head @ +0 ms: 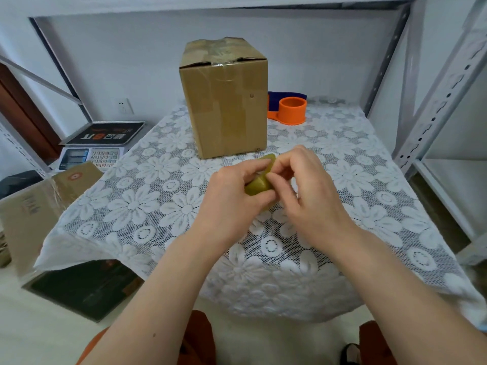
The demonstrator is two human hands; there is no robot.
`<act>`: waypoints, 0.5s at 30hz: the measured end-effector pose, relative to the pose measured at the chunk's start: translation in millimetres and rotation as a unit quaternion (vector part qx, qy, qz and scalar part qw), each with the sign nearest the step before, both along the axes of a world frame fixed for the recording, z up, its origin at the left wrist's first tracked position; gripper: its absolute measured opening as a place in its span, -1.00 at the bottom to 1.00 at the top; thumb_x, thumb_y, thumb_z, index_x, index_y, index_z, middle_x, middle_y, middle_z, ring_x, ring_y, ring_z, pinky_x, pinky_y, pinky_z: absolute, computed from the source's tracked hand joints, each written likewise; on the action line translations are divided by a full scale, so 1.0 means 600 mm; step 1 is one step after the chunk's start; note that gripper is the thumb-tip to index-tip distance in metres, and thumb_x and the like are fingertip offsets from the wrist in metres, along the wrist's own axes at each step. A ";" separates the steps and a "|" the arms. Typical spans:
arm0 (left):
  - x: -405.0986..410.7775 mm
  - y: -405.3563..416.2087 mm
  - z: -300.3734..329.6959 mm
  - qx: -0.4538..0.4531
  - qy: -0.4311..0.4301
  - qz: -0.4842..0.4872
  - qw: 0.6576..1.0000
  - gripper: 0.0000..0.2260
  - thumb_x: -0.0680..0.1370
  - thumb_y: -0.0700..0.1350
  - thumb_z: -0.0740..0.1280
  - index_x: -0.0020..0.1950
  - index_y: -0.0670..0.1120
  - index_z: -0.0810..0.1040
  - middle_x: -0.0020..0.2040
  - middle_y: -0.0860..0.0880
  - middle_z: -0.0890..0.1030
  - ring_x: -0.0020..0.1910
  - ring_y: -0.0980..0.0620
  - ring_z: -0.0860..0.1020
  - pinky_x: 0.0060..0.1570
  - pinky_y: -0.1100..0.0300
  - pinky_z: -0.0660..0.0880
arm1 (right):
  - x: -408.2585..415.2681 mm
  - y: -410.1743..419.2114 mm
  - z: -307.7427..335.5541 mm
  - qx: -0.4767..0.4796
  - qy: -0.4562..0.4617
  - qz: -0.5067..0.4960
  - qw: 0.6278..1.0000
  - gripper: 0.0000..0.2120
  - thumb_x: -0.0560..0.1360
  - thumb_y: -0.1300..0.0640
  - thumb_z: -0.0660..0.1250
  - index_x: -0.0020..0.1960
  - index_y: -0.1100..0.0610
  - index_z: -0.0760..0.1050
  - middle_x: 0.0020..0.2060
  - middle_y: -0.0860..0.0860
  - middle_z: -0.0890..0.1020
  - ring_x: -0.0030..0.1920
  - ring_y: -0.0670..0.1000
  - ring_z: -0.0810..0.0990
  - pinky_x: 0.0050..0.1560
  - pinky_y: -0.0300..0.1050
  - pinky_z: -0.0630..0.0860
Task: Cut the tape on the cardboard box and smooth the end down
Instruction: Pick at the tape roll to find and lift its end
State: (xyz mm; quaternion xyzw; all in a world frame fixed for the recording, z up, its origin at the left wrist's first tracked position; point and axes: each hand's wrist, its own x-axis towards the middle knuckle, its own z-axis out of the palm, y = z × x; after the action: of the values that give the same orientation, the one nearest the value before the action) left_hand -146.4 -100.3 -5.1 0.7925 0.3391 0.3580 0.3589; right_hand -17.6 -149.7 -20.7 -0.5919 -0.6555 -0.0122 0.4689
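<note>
Tape roll (259, 184) is gripped by left hand (234, 198) and pinched at its edge by right hand (307, 185), just in front of the box (224, 101), upright mid-table, open cloth (355, 164) seen right of box.

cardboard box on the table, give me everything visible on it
The cardboard box is plain brown corrugated board, taller than wide, standing upright at the far middle of the lace tablecloth. Clear tape runs over the closed top flaps and down the front face, wrinkled near the top edge. Its top flaps sit slightly uneven. Neither hand touches it; only the tablecloth beneath does.
</note>
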 end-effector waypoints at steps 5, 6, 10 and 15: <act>0.001 0.000 0.001 0.003 0.002 -0.002 1.000 -0.66 0.38 -0.25 0.44 0.10 0.05 0.66 -0.10 0.12 0.70 -0.16 0.22 0.61 -0.08 0.23 0.55 | -0.007 -0.004 0.001 0.041 0.105 -0.011 0.994 -0.85 0.41 0.23 0.43 -0.02 0.16 0.65 -0.19 0.04 0.56 -0.12 0.00 0.56 -0.07 -0.16 0.51; 0.001 -0.001 0.001 -0.008 0.000 0.000 1.000 -0.66 0.39 -0.24 0.45 0.13 0.04 0.65 -0.07 0.12 0.70 -0.13 0.23 0.60 -0.05 0.24 0.55 | -0.010 -0.004 0.001 0.046 0.130 -0.010 0.990 -0.87 0.40 0.24 0.45 -0.05 0.16 0.66 -0.20 0.03 0.57 -0.13 -0.04 0.57 -0.07 -0.20 0.52; 0.003 -0.001 0.001 -0.016 0.005 0.005 1.000 -0.58 0.41 -0.21 0.47 0.25 0.00 0.60 0.06 0.08 0.69 0.01 0.22 0.61 0.07 0.26 0.53 | -0.013 -0.003 0.006 0.037 0.184 -0.022 0.982 -0.94 0.37 0.28 0.48 -0.19 0.16 0.66 -0.22 0.00 0.59 -0.16 -0.09 0.56 -0.09 -0.27 0.50; 0.005 -0.006 0.003 0.019 0.018 0.001 1.000 -0.64 0.38 -0.22 0.45 0.15 0.01 0.65 -0.02 0.07 0.71 -0.06 0.19 0.60 -0.03 0.32 0.49 | -0.014 0.002 -0.002 0.009 0.073 -0.054 0.996 -0.95 0.48 0.22 0.34 -0.15 0.20 0.53 -0.20 -0.03 0.50 -0.14 0.00 0.49 -0.10 -0.24 0.42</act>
State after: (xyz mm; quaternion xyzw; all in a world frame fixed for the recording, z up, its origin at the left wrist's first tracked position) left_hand -143.5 -104.2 -3.2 0.8051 0.3399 0.3502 0.3370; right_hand -25.9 -148.7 -21.7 -0.6217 -0.5865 -0.0007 0.5192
